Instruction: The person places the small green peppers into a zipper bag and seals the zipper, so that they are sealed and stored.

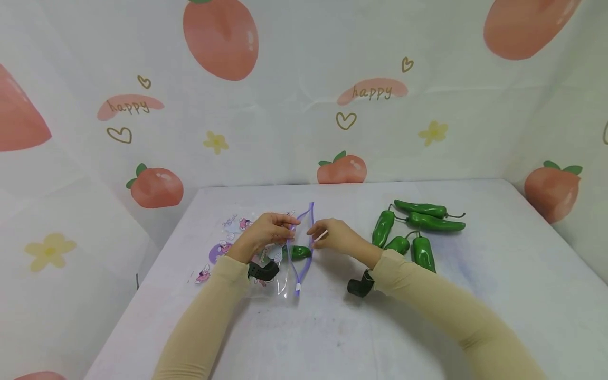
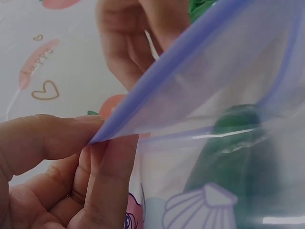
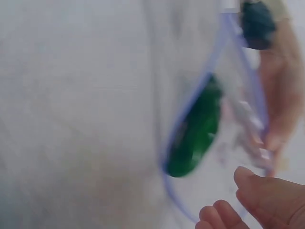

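A clear zip bag (image 1: pixel 219 253) with purple edging and cartoon prints lies on the left of the table, its mouth spread toward the right. My left hand (image 1: pixel 263 236) pinches one side of the purple rim (image 2: pixel 157 78) between thumb and fingers. Inside the mouth sits a green pepper (image 1: pixel 301 253), its rounded end at the opening; the rest shows blurred through the plastic in the left wrist view. Close to the opposite side of the rim is my right hand (image 1: pixel 338 236), thumb and loosely bent fingers apart with nothing between them.
Several more green peppers (image 1: pixel 436 221) lie right of the bag, just beyond my right forearm. A white zip slider (image 1: pixel 298 287) sits at the near end of the bag's mouth. Black wrist cameras (image 1: pixel 360 285) are strapped on both wrists. A printed cloth backdrop (image 1: pixel 285 121) stands behind the table.
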Motion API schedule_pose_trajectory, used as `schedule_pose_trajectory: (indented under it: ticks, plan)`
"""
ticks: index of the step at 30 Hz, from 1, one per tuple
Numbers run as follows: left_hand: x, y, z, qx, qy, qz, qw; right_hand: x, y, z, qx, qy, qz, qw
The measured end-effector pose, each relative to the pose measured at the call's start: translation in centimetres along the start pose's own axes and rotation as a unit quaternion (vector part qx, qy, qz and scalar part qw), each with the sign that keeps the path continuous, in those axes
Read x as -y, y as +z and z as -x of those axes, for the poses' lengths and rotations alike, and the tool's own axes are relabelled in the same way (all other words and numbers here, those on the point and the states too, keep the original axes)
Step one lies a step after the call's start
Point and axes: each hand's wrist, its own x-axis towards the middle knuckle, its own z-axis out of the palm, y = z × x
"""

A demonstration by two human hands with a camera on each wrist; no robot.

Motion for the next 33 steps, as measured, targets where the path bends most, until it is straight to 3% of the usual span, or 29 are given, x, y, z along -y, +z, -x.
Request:
schedule_pose_trajectory:
  ticks: [16,24,33]
  plan:
    - [0.4,-0.2,0.1,-0.008,-0.009,-0.008,0.9999,0.9,-7.1,5.0,-0.085,-0.018,-0.013,0.996]
    - [0.3,-0.3,0.1,-0.006,-0.003,-0.005,1.0000,-1.0,-9.5,7.1,-0.113,0.007,-0.005,0.994]
    - [0.2,0.0,0.1,-0.015,-0.010,-0.010,0.9998,-2.7,-10.8,9.7,-0.138,0.022,0.006,0.990]
